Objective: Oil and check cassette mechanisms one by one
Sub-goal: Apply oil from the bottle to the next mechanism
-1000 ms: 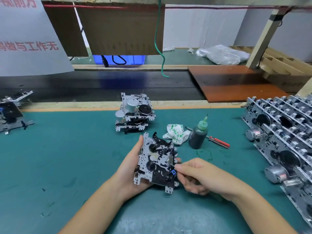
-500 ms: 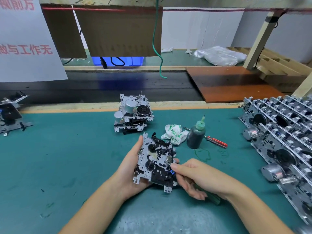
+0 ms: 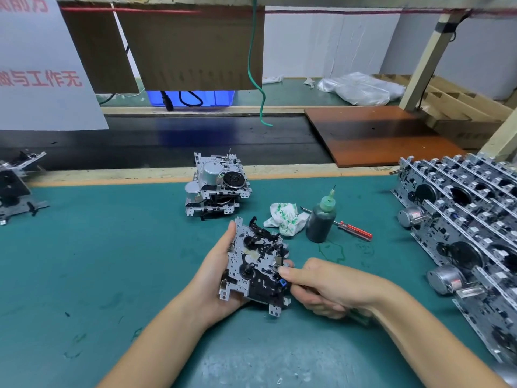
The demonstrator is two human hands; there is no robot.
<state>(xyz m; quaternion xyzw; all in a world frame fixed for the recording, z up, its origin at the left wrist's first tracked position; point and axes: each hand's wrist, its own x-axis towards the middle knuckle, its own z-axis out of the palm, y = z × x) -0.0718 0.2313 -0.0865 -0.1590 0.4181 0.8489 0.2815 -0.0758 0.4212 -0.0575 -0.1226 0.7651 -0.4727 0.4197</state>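
At the lower centre of the frame, the cassette mechanism (image 3: 256, 264) sits tilted in your left hand (image 3: 221, 278), palm under it, thumb up its left edge. Your right hand (image 3: 327, 288) is curled, forefinger and thumb pinching at the small parts on its right edge; something green shows under the wrist, too hidden to name. Keep the plate steady and work each lever fully, watching that it springs back. Just above right stand the oil bottle (image 3: 320, 219), a crumpled rag (image 3: 285, 218) and a red-handled screwdriver (image 3: 354, 230). Other mechanisms (image 3: 216, 186) are stacked above centre; the racked ones (image 3: 461, 219) crowd your right elbow.
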